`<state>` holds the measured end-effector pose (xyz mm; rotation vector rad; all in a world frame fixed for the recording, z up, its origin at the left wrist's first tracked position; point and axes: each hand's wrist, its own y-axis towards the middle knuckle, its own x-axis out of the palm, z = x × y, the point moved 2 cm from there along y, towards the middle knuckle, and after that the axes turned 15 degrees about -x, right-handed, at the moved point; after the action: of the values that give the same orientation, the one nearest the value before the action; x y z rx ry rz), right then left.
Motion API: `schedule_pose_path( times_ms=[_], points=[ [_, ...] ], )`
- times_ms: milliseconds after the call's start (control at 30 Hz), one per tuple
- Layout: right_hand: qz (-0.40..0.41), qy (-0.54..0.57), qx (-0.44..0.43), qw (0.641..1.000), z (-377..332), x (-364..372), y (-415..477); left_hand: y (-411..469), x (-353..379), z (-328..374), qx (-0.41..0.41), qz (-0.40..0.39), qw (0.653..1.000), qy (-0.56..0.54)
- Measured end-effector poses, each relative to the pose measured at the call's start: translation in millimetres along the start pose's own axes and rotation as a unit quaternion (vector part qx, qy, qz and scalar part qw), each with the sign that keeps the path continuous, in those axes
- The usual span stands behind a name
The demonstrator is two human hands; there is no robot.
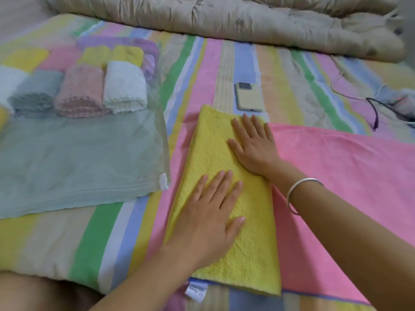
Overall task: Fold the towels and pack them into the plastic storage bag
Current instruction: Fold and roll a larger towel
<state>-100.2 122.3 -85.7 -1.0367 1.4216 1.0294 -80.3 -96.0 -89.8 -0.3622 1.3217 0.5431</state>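
A bed is seen under a striped sheet (235, 63), with a beige quilt (224, 16) bunched along its far side. At the left, the plastic storage bag (78, 158) is laid flat. Several rolled towels (80, 90), grey, pink and white with yellow and purple behind, appear to be packed into its far end already; the near half looks unfilled.

Just right of the bag's edge, a yellow towel (208, 149) is laid out, folded into a long strip, and it is being pressed flat. The left hand (208, 216) is spread on its near part, fingers (222, 187) straight, nothing gripped. The right hand (253, 147) is spread likewise on the far part, nothing held. Beneath it and off to the right, a pink towel (336, 176) is spread wide, unfolded.

The task is judged well along but unfinished: the strip is not yet folded down and bagged, nor is the pink one. A phone (248, 97) lies just beyond the strip's far end, and cables (377, 104) lie at the far right. A lane of open sheet is left between bag and strip.
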Motion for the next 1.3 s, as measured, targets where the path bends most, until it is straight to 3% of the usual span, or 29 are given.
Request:
schedule_pose_path(
  times_ms=[133,200,333,433,567,633,800,867,933,1033,1200,1300],
  points=[
    [0.011,0.029,-0.049,0.998,-5,-6,-54,-3,-1,-1,0.016,0.024,0.999,-0.027],
    [0.051,0.058,-0.1,0.992,-13,-14,-92,-3,-4,-4,0.025,0.047,0.992,-0.112],
    [0.072,0.086,-0.214,0.97,-30,-21,-172,-6,-14,-14,-0.01,0.119,0.927,-0.355],
    [0.076,0.077,-0.272,0.956,-43,-26,-207,-12,-27,-18,-0.04,0.147,0.906,-0.394],
    [0.085,0.046,-0.33,0.939,-57,-30,-213,-30,-35,-16,-0.063,0.088,0.899,-0.425],
    [0.086,0.07,-0.348,0.931,-63,-28,-210,-39,-37,-14,-0.04,0.053,0.92,-0.387],
    [0.149,0.261,-0.196,0.933,-67,-31,-206,-59,-40,-17,0.03,0.008,0.978,-0.207],
    [0.17,0.3,-0.15,0.927,-66,-34,-203,-60,-34,-19,0.069,0.043,0.987,-0.139],
    [0.191,0.323,-0.134,0.917,-64,-38,-200,-60,-38,-26,0.036,0.071,0.982,-0.17],
    [0.224,0.369,-0.13,0.893,-63,-47,-201,-59,-54,-39,-0.05,0.097,0.944,-0.312],
    [0.228,0.47,-0.093,0.847,-62,-65,-212,-67,-80,-37,0.009,0.111,0.903,-0.415],
    [0.228,0.549,-0.029,0.804,-62,-63,-212,-62,-75,-34,-0.025,0.093,0.895,-0.436]
  ],
)
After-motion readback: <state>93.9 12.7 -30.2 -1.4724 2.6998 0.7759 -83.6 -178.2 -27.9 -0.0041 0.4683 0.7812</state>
